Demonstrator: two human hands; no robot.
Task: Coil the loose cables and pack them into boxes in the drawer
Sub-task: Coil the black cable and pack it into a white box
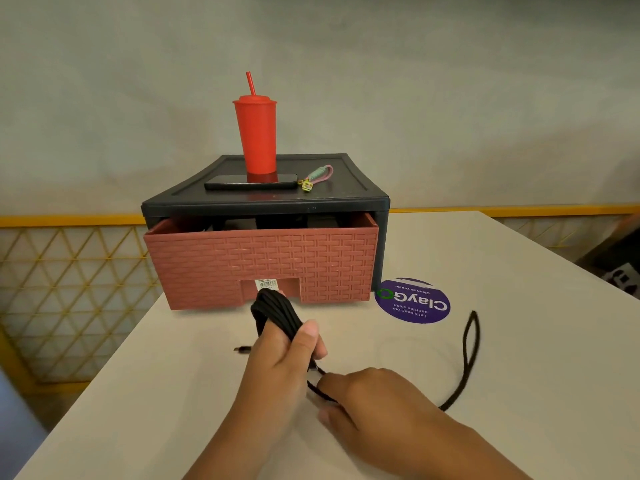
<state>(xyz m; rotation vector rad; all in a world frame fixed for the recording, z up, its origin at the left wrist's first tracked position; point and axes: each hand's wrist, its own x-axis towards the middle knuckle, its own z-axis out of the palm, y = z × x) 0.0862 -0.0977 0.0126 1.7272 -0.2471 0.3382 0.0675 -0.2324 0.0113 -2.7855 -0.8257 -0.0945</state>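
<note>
My left hand (284,355) grips a black cable (273,311) wound in a bunch around my fingers. My right hand (374,400) pinches the loose part of it, low over the counter (173,393). The rest of the cable trails off toward 3 o'clock and makes a loop there. At 12 o'clock the drawer (263,265) is a little open. A red cup (256,136) stands above it.
</note>
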